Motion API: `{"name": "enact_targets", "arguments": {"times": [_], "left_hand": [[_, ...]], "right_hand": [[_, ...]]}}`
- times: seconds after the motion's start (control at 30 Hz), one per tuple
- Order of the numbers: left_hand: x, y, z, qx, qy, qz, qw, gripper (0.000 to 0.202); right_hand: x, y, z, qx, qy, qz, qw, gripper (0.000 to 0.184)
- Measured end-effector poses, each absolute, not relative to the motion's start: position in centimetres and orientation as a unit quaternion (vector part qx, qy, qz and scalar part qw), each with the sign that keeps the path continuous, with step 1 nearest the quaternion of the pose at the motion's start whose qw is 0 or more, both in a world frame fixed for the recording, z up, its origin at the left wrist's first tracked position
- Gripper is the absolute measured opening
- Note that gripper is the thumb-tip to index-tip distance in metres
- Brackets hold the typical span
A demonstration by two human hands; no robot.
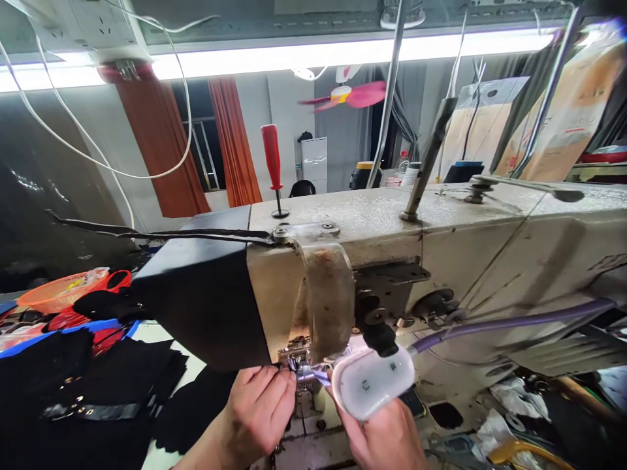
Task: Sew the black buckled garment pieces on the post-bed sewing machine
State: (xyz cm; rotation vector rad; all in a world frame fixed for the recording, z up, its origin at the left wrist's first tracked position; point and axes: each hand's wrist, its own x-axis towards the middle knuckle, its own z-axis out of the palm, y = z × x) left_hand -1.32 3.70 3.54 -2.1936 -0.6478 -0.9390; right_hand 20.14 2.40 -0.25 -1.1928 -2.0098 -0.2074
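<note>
My left hand [262, 405] is at the needle area [298, 365] of a large sewing machine [382, 225]. Its fingers are curled and pressed together; what they pinch is hidden. Close to its wrist lies black cloth [200, 405]. My right hand [389, 437] reaches in from the other side, behind a white oval lamp [375, 382] that covers most of its fingers. A thin, shiny pale strip [321, 377] shows at its fingertips, pointing at the needle area; its kind is unclear. A curved clear guard [333, 300] hangs above both hands.
A red-handled screwdriver [272, 156] stands upright on the machine's top. Black cloth pieces with metal eyelets [83, 405] and an orange basket [63, 294] are at left. A purple hose [514, 320] runs right. Scissors [455, 447] and scraps [524, 398] lie at lower right.
</note>
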Motion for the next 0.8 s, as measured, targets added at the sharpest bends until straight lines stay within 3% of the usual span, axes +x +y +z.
{"name": "enact_targets", "arguments": {"times": [0.37, 0.8], "left_hand": [[-1.6, 4.0, 3.3, -0.831, -0.225, -0.384, 0.334, 0.018], [-2.0, 4.4, 3.0, -0.825, -0.222, -0.416, 0.311, 0.016]], "right_hand": [[21.5, 2.1, 0.1, -0.495, -0.761, -0.115, 0.404, 0.029], [24.3, 0.6, -3.8, -0.529, -0.757, -0.007, 0.384, 0.023]]}}
